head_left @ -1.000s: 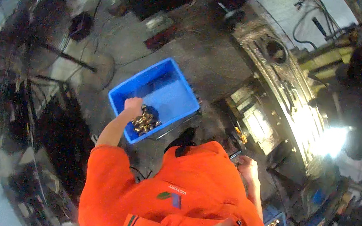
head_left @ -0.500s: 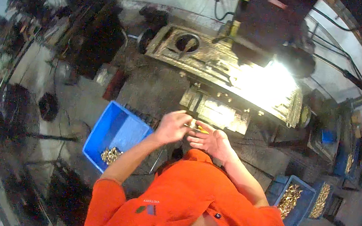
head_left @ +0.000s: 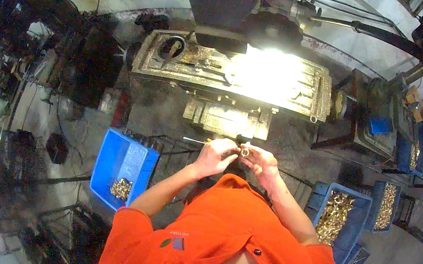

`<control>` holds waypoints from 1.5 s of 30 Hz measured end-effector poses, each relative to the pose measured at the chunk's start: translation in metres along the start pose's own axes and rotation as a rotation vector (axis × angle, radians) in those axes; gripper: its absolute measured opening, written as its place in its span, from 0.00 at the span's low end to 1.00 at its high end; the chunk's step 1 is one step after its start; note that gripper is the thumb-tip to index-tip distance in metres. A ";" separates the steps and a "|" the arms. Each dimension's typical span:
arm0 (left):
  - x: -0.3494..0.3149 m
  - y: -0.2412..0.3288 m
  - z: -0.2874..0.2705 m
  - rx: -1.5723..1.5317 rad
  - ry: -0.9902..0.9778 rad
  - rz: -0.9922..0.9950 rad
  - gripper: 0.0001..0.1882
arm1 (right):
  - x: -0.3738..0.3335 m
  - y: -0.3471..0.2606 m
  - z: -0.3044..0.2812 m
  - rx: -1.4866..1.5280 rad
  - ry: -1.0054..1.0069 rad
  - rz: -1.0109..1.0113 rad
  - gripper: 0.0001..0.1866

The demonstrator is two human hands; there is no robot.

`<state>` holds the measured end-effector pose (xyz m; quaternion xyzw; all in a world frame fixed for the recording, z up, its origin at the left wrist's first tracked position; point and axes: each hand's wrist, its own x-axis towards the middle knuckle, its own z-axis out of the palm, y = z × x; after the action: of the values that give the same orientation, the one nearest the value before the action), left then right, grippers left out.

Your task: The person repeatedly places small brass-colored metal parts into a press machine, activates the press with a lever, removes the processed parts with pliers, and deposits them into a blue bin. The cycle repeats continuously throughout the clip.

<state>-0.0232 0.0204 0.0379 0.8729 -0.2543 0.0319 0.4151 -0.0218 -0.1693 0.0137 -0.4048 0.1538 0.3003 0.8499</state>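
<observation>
My left hand [head_left: 215, 157] is closed, with its fingertips meeting my right hand in front of my chest. A thin rod-like tool [head_left: 194, 140], metal with a yellow part, sticks out to the left from behind my left fingers; its other end is hidden. My right hand [head_left: 264, 165] pinches a small brass ring-shaped fitting [head_left: 245, 152] between thumb and fingers, its round opening facing up. The left fingertips are right beside the fitting; whether they touch it is hard to make out.
Ahead stands a machine with a slotted metal table [head_left: 205, 69] under a bright lamp. A blue bin [head_left: 144, 177] with some brass pieces [head_left: 121, 188] is at left. At right a blue crate [head_left: 359, 206] holds many brass fittings [head_left: 333, 216], beside another crate [head_left: 375, 206]. A fan [head_left: 7, 169] stands far left.
My right hand has gone from loosely spread fingers to a pinch on the brass fitting, whose opening now shows. The yellow part now shows left of my left hand. The view has shifted.
</observation>
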 end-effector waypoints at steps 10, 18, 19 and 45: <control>0.018 0.020 0.028 0.157 -0.018 -0.118 0.12 | 0.005 0.011 -0.009 -0.081 -0.057 -0.142 0.29; 0.050 -0.029 0.021 0.018 0.201 -0.111 0.09 | 0.003 -0.011 -0.007 -0.220 0.044 -0.231 0.31; 0.064 -0.041 0.013 0.048 0.166 -0.166 0.10 | -0.003 -0.018 -0.012 -0.231 0.070 -0.200 0.30; 0.179 -0.147 -0.027 0.226 0.149 -0.436 0.11 | -0.066 -0.034 -0.055 -0.110 0.440 -0.264 0.13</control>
<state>0.2059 0.0427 -0.0003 0.9431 -0.0235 0.0342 0.3298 -0.0520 -0.2547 0.0329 -0.5228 0.2641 0.0992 0.8044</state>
